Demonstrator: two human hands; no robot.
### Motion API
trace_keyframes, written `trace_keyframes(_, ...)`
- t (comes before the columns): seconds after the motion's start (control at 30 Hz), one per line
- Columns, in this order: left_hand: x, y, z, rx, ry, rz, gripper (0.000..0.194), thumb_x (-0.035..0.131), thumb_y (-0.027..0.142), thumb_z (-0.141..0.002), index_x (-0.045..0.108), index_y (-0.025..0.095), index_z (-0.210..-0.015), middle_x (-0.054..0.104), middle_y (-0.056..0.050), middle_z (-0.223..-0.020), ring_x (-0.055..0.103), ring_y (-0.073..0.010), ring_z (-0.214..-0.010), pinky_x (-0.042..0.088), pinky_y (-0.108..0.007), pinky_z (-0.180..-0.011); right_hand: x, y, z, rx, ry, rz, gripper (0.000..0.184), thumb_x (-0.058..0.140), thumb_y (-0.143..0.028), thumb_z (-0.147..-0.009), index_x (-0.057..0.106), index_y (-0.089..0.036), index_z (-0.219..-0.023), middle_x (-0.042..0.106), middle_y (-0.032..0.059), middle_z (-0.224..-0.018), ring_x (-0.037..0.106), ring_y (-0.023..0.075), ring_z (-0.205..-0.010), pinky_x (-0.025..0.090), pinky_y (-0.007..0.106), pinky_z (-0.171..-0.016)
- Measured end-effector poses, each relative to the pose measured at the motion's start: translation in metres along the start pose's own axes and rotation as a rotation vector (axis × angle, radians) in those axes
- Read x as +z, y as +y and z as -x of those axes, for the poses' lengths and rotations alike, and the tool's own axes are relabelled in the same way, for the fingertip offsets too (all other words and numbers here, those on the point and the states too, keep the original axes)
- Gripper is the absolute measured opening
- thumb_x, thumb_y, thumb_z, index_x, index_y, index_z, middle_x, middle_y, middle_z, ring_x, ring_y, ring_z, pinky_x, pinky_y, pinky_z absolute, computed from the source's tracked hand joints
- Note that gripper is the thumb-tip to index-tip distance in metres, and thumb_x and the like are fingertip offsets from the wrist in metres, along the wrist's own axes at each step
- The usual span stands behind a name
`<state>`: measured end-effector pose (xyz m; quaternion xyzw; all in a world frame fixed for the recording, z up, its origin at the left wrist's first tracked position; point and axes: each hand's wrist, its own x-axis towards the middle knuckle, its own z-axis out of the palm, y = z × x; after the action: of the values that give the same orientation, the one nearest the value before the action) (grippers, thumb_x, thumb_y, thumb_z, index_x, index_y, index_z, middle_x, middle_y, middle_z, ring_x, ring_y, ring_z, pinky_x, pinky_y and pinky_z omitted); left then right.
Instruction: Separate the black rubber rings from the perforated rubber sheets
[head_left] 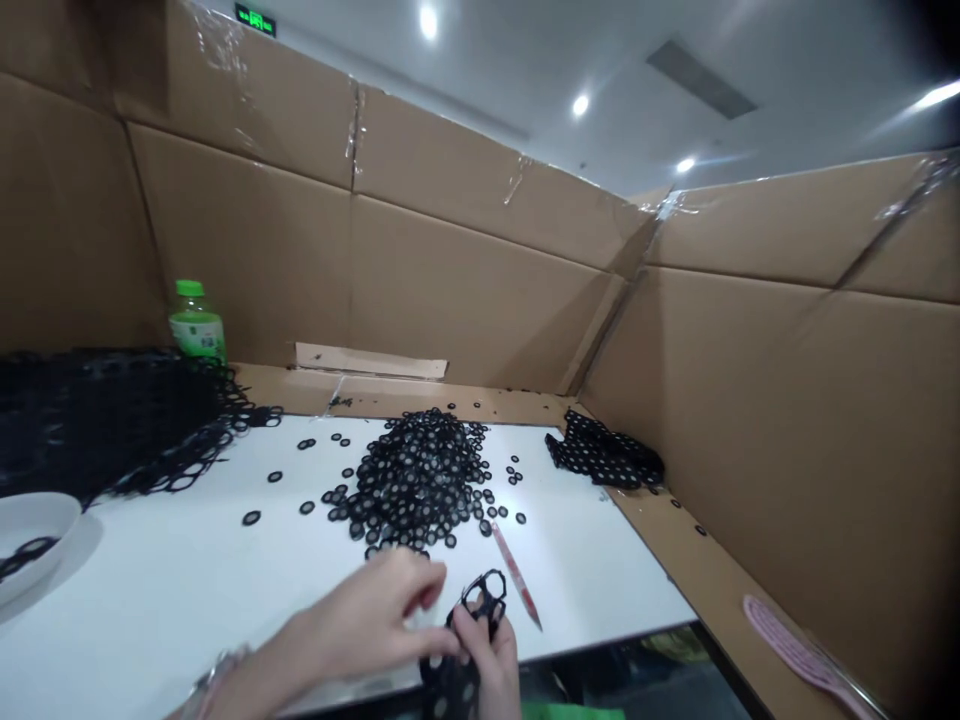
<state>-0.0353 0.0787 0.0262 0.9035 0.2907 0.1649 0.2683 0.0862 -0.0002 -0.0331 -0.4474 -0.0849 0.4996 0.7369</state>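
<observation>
The right hand grips the black perforated strip, which runs upright from below the near edge of the bench. Just left, the left hand, thumb and forefinger apart, is nearer the ring pile beyond.

Left hand: bare; its wrist wears one slim silver-toned bracelet and a pale pinkish band, details blurred. Right hand: bare fingers, slender, rounded tips.
</observation>
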Motion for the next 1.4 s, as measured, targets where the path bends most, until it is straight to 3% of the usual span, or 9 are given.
trace_keyframes(0.2,0.014,0.021,0.011,-0.007,0.034,0.169,0.035,0.033,0.032,-0.091,0.045,0.016,-0.062,0.053,0.001,-0.064,0.045,-0.0111,-0.061,0.033,-0.020,-0.058,0.002,-0.006,0.007,-0.040,-0.075,0.041,0.037,0.084,-0.035,-0.046,0.058,-0.017,-0.066,0.048,-0.0076,-0.045,0.046,0.0085,-0.043,0.040,0.021,-0.045)
trace_keyframes(0.37,-0.022,-0.038,-0.035,-0.205,0.486,0.000,0.037,0.027,0.033,-0.090,0.036,0.018,-0.057,0.047,0.001,-0.056,0.042,-0.0123,-0.055,0.031,-0.022,-0.054,-0.012,-0.023,0.006,0.016,-0.220,0.082,0.036,0.081,-0.039,-0.050,0.058,-0.016,-0.065,0.042,-0.0086,-0.044,0.036,0.0042,-0.039,0.030,0.016,-0.040)
trace_keyframes(0.6,-0.046,-0.093,-0.097,-0.285,0.402,-0.170,0.029,0.053,0.032,-0.079,0.043,0.018,-0.055,0.052,-0.003,-0.056,0.047,-0.0157,-0.054,0.030,-0.025,-0.055,-0.012,-0.046,0.009,0.070,-0.388,0.115,0.045,0.084,-0.032,-0.042,0.061,-0.017,-0.077,0.061,-0.0006,-0.066,0.057,0.0110,-0.058,0.046,0.021,-0.054)
trace_keyframes(0.8,-0.029,-0.038,-0.060,-0.235,0.416,-0.108,0.036,0.039,0.044,-0.087,0.048,0.017,-0.065,0.052,0.000,-0.059,0.047,-0.0139,-0.055,0.032,-0.023,-0.054,-0.002,-0.041,0.010,-0.099,-0.137,0.220,0.036,0.078,-0.030,-0.056,0.061,-0.018,-0.086,0.061,-0.0032,-0.069,0.059,0.0109,-0.060,0.048,0.020,-0.056)
trace_keyframes(0.9,0.002,0.002,-0.019,-0.106,0.085,0.265,0.030,0.050,0.042,-0.081,0.053,0.016,-0.067,0.055,0.001,-0.063,0.048,-0.0128,-0.059,0.033,-0.021,-0.053,0.004,-0.036,0.008,-0.102,-0.077,0.157,0.053,0.076,-0.032,-0.060,0.056,-0.019,-0.107,0.066,0.0027,-0.091,0.063,0.0188,-0.085,0.051,0.028,-0.074)
trace_keyframes(0.97,0.021,0.019,0.000,-0.148,0.039,0.461,0.025,0.053,0.037,-0.080,0.052,0.015,-0.067,0.053,0.002,-0.063,0.048,-0.0120,-0.060,0.035,-0.020,-0.054,0.005,-0.034,0.009,-0.081,-0.099,0.149,0.052,0.075,-0.034,-0.062,0.055,-0.019,-0.109,0.066,0.0041,-0.096,0.061,0.0218,-0.092,0.049,0.032,-0.080)
trace_keyframes(1.1,0.029,0.028,0.013,-0.202,0.182,0.693,0.028,0.044,0.036,-0.085,0.051,0.015,-0.068,0.050,0.002,-0.063,0.046,-0.0111,-0.059,0.036,-0.020,-0.055,-0.002,-0.034,0.014,-0.126,-0.215,0.257,0.049,0.077,-0.031,-0.058,0.058,-0.019,-0.102,0.068,0.0044,-0.096,0.061,0.0227,-0.094,0.046,0.034,-0.086)
trace_keyframes(1.3,0.027,0.030,0.018,-0.145,0.542,0.389,0.014,0.049,0.031,-0.085,0.052,0.017,-0.083,0.053,-0.002,-0.077,0.047,-0.0151,-0.070,0.038,-0.025,-0.064,-0.014,-0.028,0.015,-0.115,-0.220,0.338,0.049,0.078,-0.029,-0.057,0.057,-0.019,-0.100,0.069,0.0025,-0.089,0.062,0.0210,-0.089,0.047,0.033,-0.084)
trace_keyframes(1.4,0.032,0.034,0.024,-0.036,0.554,0.389,0.010,0.050,0.027,-0.084,0.055,0.018,-0.085,0.054,-0.003,-0.080,0.049,-0.0157,-0.073,0.040,-0.026,-0.068,-0.014,-0.022,0.015,-0.129,-0.199,0.340,0.050,0.076,-0.032,-0.060,0.054,-0.019,-0.103,0.068,0.0037,-0.092,0.062,0.0215,-0.091,0.047,0.034,-0.085)
